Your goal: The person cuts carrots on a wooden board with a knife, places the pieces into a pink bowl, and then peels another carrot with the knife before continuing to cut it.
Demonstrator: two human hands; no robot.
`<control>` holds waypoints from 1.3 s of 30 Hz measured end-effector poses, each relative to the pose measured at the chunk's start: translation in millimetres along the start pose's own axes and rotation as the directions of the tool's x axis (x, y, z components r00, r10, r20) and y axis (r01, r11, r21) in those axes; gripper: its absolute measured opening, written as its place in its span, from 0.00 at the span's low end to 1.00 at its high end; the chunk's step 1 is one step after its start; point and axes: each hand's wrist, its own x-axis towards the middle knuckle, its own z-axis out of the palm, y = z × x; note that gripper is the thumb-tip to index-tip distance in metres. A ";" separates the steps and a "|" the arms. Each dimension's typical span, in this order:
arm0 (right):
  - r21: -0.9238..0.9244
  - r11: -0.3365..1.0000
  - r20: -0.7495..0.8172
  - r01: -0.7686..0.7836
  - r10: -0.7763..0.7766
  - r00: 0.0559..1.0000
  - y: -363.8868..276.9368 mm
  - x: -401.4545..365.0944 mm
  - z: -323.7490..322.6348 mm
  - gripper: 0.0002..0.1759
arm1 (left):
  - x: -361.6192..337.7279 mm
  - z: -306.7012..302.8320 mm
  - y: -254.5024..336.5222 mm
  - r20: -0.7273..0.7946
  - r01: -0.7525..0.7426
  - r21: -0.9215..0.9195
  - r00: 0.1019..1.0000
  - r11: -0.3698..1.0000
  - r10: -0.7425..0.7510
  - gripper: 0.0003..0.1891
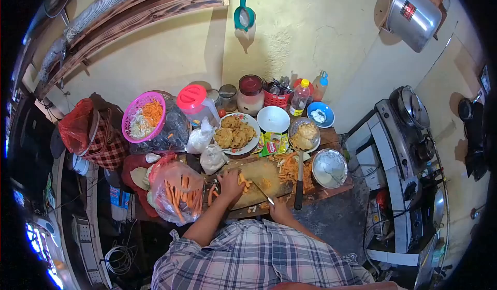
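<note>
On a worn wooden cutting board (273, 169), my left hand (231, 184) presses down with its fingers closed on a carrot (242, 179). My right hand (280, 211) is wrapped round the handle of a knife (260, 189), whose blade slants across the board toward the carrot. Small cut carrot pieces (266, 182) lie just right of the blade. Left of my left forearm is a clear plastic bag (176, 215) with several whole carrots (179, 196) in it. Orange peelings (291, 174) are heaped at the board's right side.
Behind the board stand a plate of fritters (236, 134), a white bowl (273, 119) and a pink basket of shredded vegetables (144, 117). A black-handled skimmer (299, 186) lies right, near a bowl of white batter (330, 168). A stove (401, 150) stands farther right.
</note>
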 end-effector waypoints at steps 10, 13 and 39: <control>-0.007 0.997 -0.206 0.077 -0.077 0.975 9.9 11.0 5.3 0.15 | 9.3 -11.0 25.1 -0.010 0.052 0.089 0.999 0.995 -0.051 0.20; -0.029 0.997 -0.165 0.078 -0.081 0.983 4.6 8.0 6.7 0.14 | 16.4 -8.1 29.4 -0.034 0.064 0.151 0.998 0.986 -0.060 0.17; 0.138 0.989 -0.261 0.062 -0.024 0.965 14.2 -6.3 2.9 0.15 | 15.9 17.9 35.3 0.100 -0.586 -0.222 0.781 0.779 0.616 0.08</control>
